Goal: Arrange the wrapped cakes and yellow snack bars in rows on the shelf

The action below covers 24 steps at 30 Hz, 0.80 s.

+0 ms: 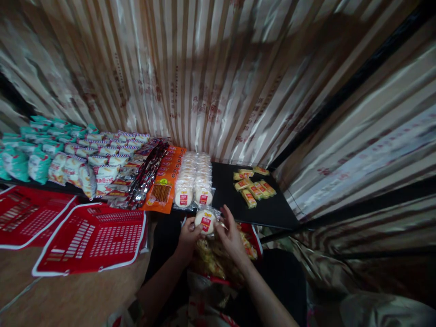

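A round white rice cracker in a clear wrapper with a red label (205,221) is held up between my two hands, just in front of the table edge. My left hand (188,237) pinches its left side. At its right side, my right hand (232,238) has the thumb against the wrapper and the fingers curled behind. Just beyond, two rows of the same wrapped rice crackers (195,175) stand on the black table. Below my hands, a red basket (258,243) on my lap holds yellowish packets (207,259), partly hidden by my forearms.
Left along the table (225,177) stand an orange snack bag (170,168), dark shiny packets (146,168), white snack bags (105,177) and teal bags (39,165). Small yellow packets (255,188) lie at right. Red baskets (91,236) sit at lower left. A striped curtain (204,68) hangs behind.
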Motion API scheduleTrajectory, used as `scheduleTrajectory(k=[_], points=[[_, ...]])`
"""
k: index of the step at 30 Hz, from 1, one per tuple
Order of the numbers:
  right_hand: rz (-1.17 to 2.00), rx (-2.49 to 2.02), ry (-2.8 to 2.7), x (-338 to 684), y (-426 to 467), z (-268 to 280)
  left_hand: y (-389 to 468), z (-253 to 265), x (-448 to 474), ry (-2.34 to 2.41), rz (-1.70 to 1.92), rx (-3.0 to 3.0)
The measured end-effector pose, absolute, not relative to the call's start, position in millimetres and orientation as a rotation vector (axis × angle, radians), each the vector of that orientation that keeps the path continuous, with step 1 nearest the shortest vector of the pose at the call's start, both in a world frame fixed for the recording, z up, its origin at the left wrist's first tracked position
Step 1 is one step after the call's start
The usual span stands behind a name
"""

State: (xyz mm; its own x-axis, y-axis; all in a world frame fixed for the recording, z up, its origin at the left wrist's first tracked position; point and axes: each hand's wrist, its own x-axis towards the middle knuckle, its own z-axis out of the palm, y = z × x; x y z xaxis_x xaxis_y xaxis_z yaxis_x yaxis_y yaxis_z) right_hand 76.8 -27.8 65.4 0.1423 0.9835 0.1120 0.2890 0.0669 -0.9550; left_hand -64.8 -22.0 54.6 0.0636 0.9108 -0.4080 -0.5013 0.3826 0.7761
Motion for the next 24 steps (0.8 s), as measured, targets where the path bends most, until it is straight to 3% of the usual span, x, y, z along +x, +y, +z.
scheduleTrajectory(k=[5, 12, 16, 24], points=[[1.065, -1.316, -1.076, 61, -2, 49, -5, 51, -58, 1.113, 1.145, 0.664], [0.968, -1.376, -1.171, 67, 25, 39, 5, 46, -67, 1.575, 1.136, 1.341], [0.846, -1.424, -1.255, 63, 31, 40, 5, 44, -72, 1.591, 1.202, 1.459], [0.926, -1.325, -1.206, 44, 36, 45, 15, 40, -81, 1.844, 1.391, 1.659]])
